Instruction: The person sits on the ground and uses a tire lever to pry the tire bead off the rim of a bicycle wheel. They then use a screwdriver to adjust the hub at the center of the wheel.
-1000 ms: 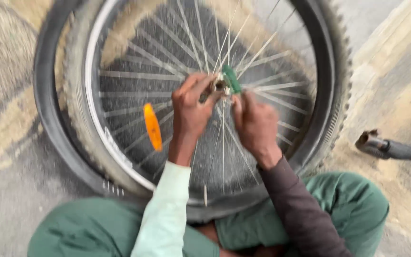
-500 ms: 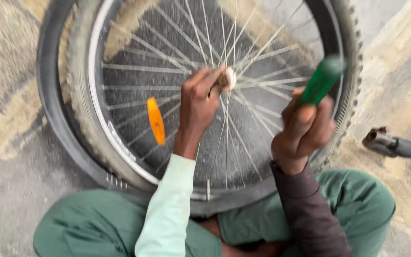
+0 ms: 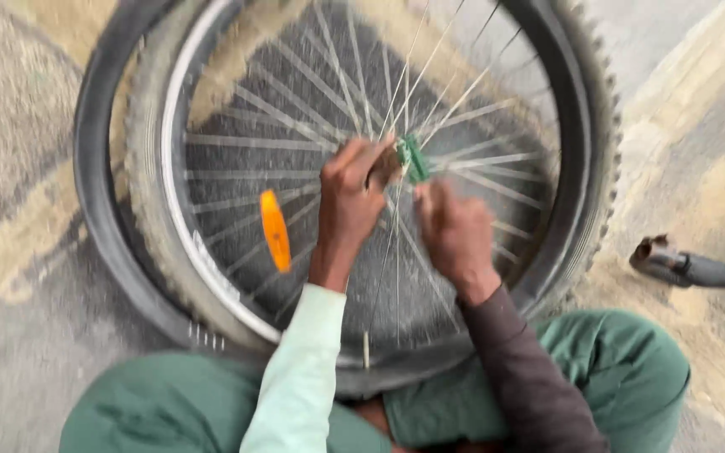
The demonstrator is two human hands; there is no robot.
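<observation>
Head view: we look down on a bicycle wheel (image 3: 354, 193) lying flat on worn concrete (image 3: 27, 352), its knobby tyre (image 3: 148, 201) partly off the rim and a slack inner tube (image 3: 94, 218) ringing the outside. At the hub (image 3: 392, 164), in the wheel's centre, our left hand (image 3: 350, 205) closes around the axle end, fingers curled tight. Our right hand (image 3: 455, 231) sits just beside it, wrapped around a green-handled tool (image 3: 413, 159) whose tip meets the hub; motion blur hides exactly how the tip seats. An orange reflector (image 3: 275, 230) is clipped among the spokes (image 3: 237, 143), left of the hands. A dark metal tube (image 3: 698, 268) lies well apart on the right. Green-trousered knees (image 3: 614, 369) frame the lower edge. In our judgement the tool could slip off the hub fitting under force and drive knuckles into the spokes, since the wheel rests unclamped and free to turn.
</observation>
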